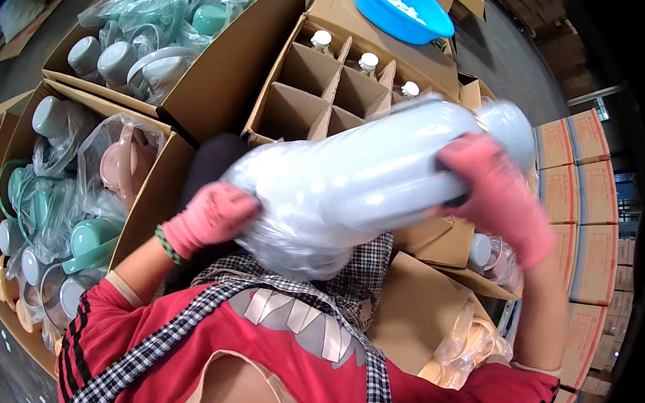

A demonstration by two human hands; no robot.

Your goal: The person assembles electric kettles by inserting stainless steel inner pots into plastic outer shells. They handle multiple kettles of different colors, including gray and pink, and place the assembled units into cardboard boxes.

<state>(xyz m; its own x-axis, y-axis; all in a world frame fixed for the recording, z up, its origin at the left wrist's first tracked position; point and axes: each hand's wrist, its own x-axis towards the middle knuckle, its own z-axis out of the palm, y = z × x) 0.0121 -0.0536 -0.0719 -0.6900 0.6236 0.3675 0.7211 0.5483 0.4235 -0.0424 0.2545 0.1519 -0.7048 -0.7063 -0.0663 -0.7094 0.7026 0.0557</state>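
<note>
A large pale grey-blue vacuum flask (pixel 388 165) lies slanted across my lap, its rounded lid end up to the right and smeared by motion. Clear plastic bag (pixel 298 250) wraps its lower end. My left hand (pixel 216 218), in a pink glove, is closed on the bag beside the flask's lower left end. On the upper right, my right hand (pixel 498 191), also gloved in pink, grips the flask near the lid, apparently round its handle; the fingertips are partly hidden.
Ahead stands a divided carton (pixel 296 110) with white-capped bottles (pixel 368 63) in its far cells. Behind it sits a blue basin (pixel 402 19) of small white pieces. Open cartons of bagged flasks (pixel 97 242) fill the left. Stacked cartons (pixel 593 259) line the right.
</note>
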